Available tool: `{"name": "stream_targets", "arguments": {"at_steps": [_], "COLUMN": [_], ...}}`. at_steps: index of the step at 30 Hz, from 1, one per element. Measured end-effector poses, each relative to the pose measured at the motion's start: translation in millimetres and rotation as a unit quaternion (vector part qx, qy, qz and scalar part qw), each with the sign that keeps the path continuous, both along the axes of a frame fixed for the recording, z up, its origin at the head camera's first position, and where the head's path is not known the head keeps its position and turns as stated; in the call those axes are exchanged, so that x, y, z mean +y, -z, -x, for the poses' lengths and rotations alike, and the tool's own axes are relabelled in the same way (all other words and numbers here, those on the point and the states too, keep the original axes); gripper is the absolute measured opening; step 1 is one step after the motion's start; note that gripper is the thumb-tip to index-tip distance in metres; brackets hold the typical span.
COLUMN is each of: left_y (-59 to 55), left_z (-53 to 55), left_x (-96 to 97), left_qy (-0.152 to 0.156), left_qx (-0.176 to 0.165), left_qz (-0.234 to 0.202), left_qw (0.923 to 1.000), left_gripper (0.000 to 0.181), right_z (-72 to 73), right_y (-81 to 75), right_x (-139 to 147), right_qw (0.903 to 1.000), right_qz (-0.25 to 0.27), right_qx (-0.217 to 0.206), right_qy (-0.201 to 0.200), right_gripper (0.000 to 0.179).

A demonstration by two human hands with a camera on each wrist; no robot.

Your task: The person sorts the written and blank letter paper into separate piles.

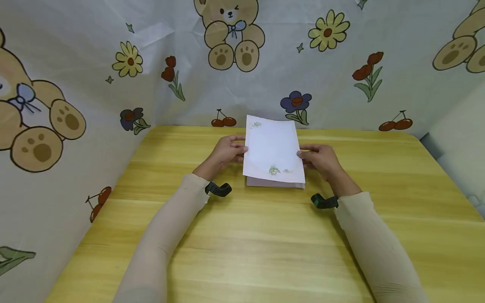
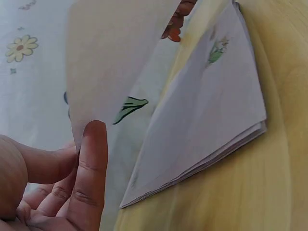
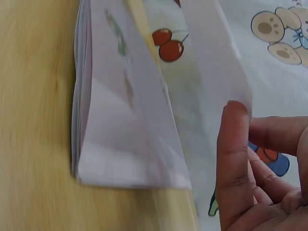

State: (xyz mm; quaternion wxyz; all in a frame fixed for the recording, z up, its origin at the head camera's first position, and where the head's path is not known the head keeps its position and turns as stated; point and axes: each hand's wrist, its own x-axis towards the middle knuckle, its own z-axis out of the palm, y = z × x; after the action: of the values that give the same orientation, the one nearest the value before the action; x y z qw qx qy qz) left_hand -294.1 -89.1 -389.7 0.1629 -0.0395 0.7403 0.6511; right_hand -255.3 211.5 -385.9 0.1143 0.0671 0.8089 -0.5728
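A white sheet of paper [image 1: 272, 147] with small green plant prints is held up by both hands over a paper stack. My left hand [image 1: 228, 150] pinches its left edge between thumb and finger; the left wrist view shows this sheet [image 2: 115, 57] raised apart from the stack [image 2: 207, 106]. On the opposite edge, my right hand [image 1: 320, 159] pinches the sheet the same way, thumb in front. Below lies the stack [image 1: 274, 183], its near edge showing under the sheet in the head view. Several layered sheets with a green print show in the right wrist view's stack [image 3: 130, 144].
The yellow wood-grain table [image 1: 242, 244] spreads around the paper. Behind and to the left hangs a white cloth [image 1: 204, 92] printed with bears, flowers and cherries. Black wrist cameras are strapped to the left wrist [image 1: 219, 189] and the right wrist [image 1: 324, 202].
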Motion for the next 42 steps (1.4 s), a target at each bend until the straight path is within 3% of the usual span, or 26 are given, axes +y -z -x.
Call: {"name": "stream_targets", "arguments": {"at_steps": [6, 18, 29, 36, 42], "left_y": [-2.3, -5.3, 2.3, 10.7, 13.6], "left_z": [-4.7, -8.7, -14.4, -17.2, -21.4], "left_x": [-25.3, -89.9, -131.8, -147.4, -159.6], "left_qy": [-0.004, -0.033, -0.048, -0.049, -0.053], "left_qx": [0.009, 0.008, -0.003, -0.011, -0.030], "left_qz": [0.025, 0.076, 0.138, 0.144, 0.139], "left_qw": [0.9996, 0.9966, 0.9893, 0.9883, 0.9884], "left_gripper": [0.043, 0.042, 0.046, 0.042, 0.043], "right_z": [-0.9, 16.0, 26.1, 25.0, 27.5], "right_y": [-0.6, 2.3, 9.6, 17.9, 20.5], "right_x": [-24, -85, -132, -150, -161], "right_qw": [0.9999, 0.9981, 0.9910, 0.9816, 0.9779], "right_qz": [0.012, 0.027, -0.059, -0.111, -0.126], "right_qx": [-0.008, -0.027, -0.041, -0.039, -0.043], "right_qy": [-0.004, -0.049, -0.113, -0.150, -0.161], "right_gripper": [0.048, 0.035, 0.030, 0.029, 0.029]}}
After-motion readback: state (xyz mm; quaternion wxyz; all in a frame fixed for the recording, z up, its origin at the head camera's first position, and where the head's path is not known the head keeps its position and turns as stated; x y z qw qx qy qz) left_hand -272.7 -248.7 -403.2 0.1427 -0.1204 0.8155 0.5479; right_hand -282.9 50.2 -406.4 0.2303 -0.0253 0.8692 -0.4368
